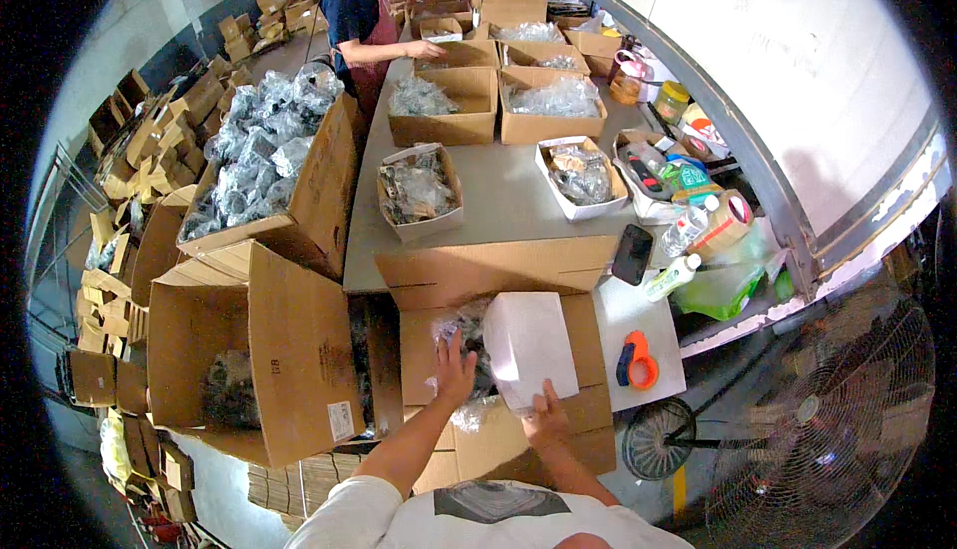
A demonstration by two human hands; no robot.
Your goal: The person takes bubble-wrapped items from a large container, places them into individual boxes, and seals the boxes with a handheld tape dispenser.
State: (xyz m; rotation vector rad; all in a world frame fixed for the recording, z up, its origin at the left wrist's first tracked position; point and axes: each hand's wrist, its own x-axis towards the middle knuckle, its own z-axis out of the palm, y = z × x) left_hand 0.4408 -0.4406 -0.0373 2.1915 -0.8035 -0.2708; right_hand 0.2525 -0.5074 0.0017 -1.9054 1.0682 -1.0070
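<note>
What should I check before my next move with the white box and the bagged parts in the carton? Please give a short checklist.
1. Right hand grips white box at its lower edge: ok.
2. Left hand reaches the clear bags in the open carton: ok.
3. Bag actually held by the fingers: cannot tell.
4. White box open or shut: cannot tell.
5. Orange tape dispenser lies apart from both hands: ok.

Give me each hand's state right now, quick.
Left hand: open, fingers spread on clear plastic bags in the cardboard box.
Right hand: gripping the white box.
</note>
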